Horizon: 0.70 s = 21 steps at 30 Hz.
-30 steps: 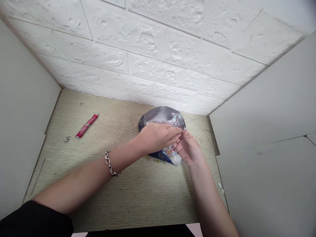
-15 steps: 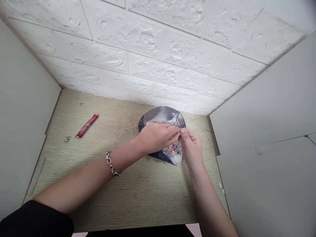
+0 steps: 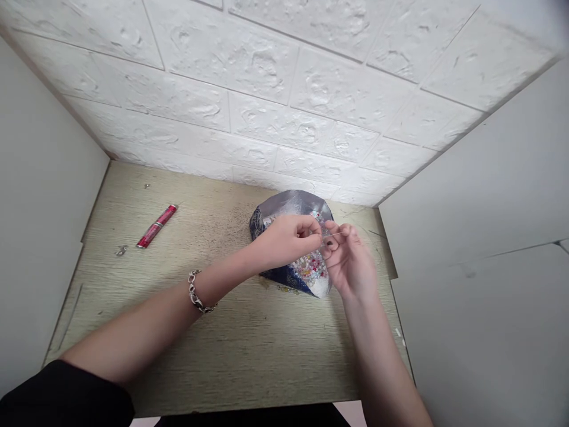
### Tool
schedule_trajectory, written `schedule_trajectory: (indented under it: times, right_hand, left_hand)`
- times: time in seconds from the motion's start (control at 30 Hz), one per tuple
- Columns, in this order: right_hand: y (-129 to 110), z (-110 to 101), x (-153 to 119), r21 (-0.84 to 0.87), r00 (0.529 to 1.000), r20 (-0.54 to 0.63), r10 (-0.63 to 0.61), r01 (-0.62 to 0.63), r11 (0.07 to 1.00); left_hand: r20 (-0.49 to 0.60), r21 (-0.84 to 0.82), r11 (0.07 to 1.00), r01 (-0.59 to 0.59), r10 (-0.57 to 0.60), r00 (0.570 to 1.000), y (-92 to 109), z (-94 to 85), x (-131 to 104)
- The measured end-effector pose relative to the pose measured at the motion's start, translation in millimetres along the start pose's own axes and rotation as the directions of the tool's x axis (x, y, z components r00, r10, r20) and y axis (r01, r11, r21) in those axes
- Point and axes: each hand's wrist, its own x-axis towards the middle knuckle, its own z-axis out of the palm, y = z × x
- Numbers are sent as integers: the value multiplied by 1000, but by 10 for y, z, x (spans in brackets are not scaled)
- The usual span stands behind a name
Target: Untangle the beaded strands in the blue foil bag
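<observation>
My left hand [image 3: 287, 242] is over the bead bag with thumb and fingertips pinched on one end of a thin, light thread [image 3: 334, 235]. At the other end, my right hand [image 3: 355, 264] pinches the thread between thumb and forefinger, palm turned up and its other fingers curled loosely. The short stretch between the hands looks taut. Below them lies an open bag [image 3: 296, 201], silvery inside and dark blue outside. Small beads [image 3: 311, 267] in pink, red, white and clear fill it, partly hidden by my left hand.
A red tube-shaped case [image 3: 157, 226] lies at the left, near small silvery pieces [image 3: 121, 250]. Several yellowish beads [image 3: 288, 289] rest at the bag's front edge. Loose thin strands lie right of the bag. A white brick-pattern wall [image 3: 262, 107] and grey side panels enclose the table.
My hands have moved slightly apart, drawing the thread out between them. My right hand has turned palm up and shifted right; my left hand has rotated a little.
</observation>
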Motion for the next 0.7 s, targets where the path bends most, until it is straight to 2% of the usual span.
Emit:
schedule_trajectory:
  times: [0.1,0.17,0.23,0.3,0.33,0.4,0.47,0.5,0.63,0.7]
  right_hand:
    - [-138,-42,16,126,998,-27,56,-52,991]
    - [-191,-64,22,118,999,-20,38,-35,992]
    - [-196,-76,13,21,999,-7,-51,51,998]
    - [-160,-84,-11,-180,978,19,-206,206,962]
    - [-134,-90,-27,-318,960,54,-274,277,907]
    - [-79,-105,-57,-586,925,160,-343,369,721]
    - [-36,-122,-78,-739,901,237,-363,410,534]
    - [-22,-129,-83,-769,886,249,-392,427,476]
    - [-4,-144,-86,-795,785,210,-583,484,366]
    - [3,-148,-84,-801,747,212,-630,502,326]
  left_hand:
    - [140,-157,984,80,-58,988,10,-23,9]
    - [238,-247,955,163,-103,966,26,-36,8]
    - [307,-320,923,216,-115,945,44,-48,5]
    - [332,-353,910,220,-99,938,54,-62,2]
    - [337,-357,910,210,-84,938,54,-70,2]
    - [334,-361,915,178,-51,941,43,-87,3]
    - [320,-348,926,147,-30,947,23,-101,8]
    - [321,-326,935,142,-32,946,14,-105,11]
    - [425,-173,956,239,-147,893,-1,-100,19]
    - [430,-150,948,279,-191,882,4,-90,17]
